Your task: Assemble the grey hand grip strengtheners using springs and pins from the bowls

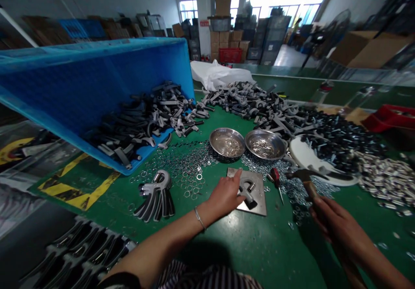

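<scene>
My left hand (224,195) rests on a small square metal plate (259,202) and pinches a grey hooked clamp part (248,189) that lies on it. My right hand (333,222) is wrapped round the wooden handle of a hammer (304,177), whose metal head hangs just right of the plate, a little above the table. A red-handled screwdriver (276,180) lies between the plate and the hammer. The green table (266,246) carries everything.
A tipped blue crate (81,86) at the left spills dark clamp parts. Two steel bowls (227,142) (265,144) hold small hardware. Washers (184,168) are scattered around, finished parts (157,196) sit in a bunch at the left, more parts (253,101) and bolts (343,140) behind.
</scene>
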The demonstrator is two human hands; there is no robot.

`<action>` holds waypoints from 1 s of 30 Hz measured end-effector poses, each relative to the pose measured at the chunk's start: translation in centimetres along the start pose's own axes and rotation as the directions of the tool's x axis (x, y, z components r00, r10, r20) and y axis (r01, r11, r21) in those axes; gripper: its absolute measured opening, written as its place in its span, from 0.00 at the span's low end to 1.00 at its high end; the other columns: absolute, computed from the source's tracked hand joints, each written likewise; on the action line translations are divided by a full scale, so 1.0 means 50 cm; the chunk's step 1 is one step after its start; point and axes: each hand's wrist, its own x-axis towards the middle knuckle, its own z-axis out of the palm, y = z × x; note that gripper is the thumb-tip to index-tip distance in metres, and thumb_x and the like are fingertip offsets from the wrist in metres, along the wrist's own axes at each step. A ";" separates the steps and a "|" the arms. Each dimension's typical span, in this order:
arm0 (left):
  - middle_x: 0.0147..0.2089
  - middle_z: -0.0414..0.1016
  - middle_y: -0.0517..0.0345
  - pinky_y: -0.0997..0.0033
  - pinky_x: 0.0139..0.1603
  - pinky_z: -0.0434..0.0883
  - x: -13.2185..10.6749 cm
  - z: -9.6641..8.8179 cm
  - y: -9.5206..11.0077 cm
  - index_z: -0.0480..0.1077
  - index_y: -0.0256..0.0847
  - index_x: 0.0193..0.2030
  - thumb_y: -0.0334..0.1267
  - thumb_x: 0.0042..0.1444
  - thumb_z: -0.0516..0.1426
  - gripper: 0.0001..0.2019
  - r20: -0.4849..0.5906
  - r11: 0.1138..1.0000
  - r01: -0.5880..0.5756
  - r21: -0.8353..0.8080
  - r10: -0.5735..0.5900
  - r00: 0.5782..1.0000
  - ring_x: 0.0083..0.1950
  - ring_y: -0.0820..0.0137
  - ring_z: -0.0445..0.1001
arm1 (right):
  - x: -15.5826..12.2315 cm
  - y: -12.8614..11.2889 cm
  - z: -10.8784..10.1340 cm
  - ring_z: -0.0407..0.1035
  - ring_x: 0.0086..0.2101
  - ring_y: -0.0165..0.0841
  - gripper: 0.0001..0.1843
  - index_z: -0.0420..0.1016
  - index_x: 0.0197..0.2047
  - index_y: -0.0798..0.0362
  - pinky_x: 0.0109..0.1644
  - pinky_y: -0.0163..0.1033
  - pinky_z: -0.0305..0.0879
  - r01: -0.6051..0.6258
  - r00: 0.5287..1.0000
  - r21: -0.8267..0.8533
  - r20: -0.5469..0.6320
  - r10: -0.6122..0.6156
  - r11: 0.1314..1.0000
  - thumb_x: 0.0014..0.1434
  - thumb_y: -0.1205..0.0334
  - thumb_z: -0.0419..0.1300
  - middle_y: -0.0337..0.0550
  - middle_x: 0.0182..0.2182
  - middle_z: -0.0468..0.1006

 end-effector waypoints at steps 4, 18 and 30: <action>0.55 0.75 0.41 0.57 0.52 0.74 0.024 -0.045 -0.012 0.56 0.38 0.67 0.44 0.58 0.59 0.32 0.032 0.918 0.096 -0.384 -0.090 0.995 0.52 0.58 0.77 | 0.079 0.037 -0.069 0.72 0.24 0.44 0.22 0.74 0.33 0.49 0.29 0.48 0.66 0.090 0.987 -0.464 -0.077 -0.141 0.881 0.61 0.41 0.51 0.56 0.26 0.78; 0.56 0.69 0.46 0.52 0.62 0.62 -0.014 0.030 0.003 0.67 0.38 0.56 0.50 0.52 0.64 0.28 -0.084 0.976 -0.064 0.208 0.083 0.993 0.58 0.53 0.65 | 0.197 -0.073 0.126 0.76 0.32 0.47 0.16 0.68 0.43 0.55 0.31 0.42 0.64 0.223 0.958 -0.819 0.084 -0.274 0.529 0.67 0.50 0.50 0.56 0.33 0.80; 0.52 0.69 0.53 0.58 0.55 0.62 -0.013 0.011 -0.008 0.67 0.42 0.49 0.48 0.56 0.63 0.18 -0.084 0.990 0.079 0.116 -0.070 0.994 0.54 0.58 0.64 | 0.094 -0.141 0.232 0.78 0.31 0.42 0.18 0.66 0.42 0.47 0.38 0.48 0.75 0.244 0.958 0.322 0.067 -0.279 0.915 0.62 0.41 0.59 0.44 0.31 0.82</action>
